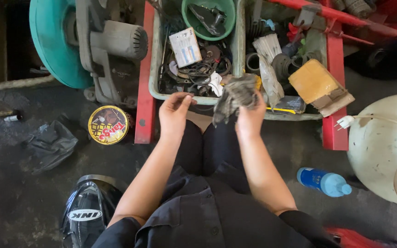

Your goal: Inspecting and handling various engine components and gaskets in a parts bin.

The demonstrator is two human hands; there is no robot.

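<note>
My right hand [251,117] grips a dirty grey rag [235,94], bunched up above my knees. Just to its left, my left hand [174,112] has its fingertips pinched together; whether something small sits between them I cannot tell. Both hands hover at the front edge of a pale green plastic crate [153,59] full of dark metal parts, rubber rings and a small white card.
A second crate [320,39] at right holds brushes, parts and a yellow-brown block. Red metal frame bars [144,73] flank the crates. On the floor: a round tin [108,124], black plastic bag [49,143], black helmet [86,211], blue bottle [325,181], white tank [384,142].
</note>
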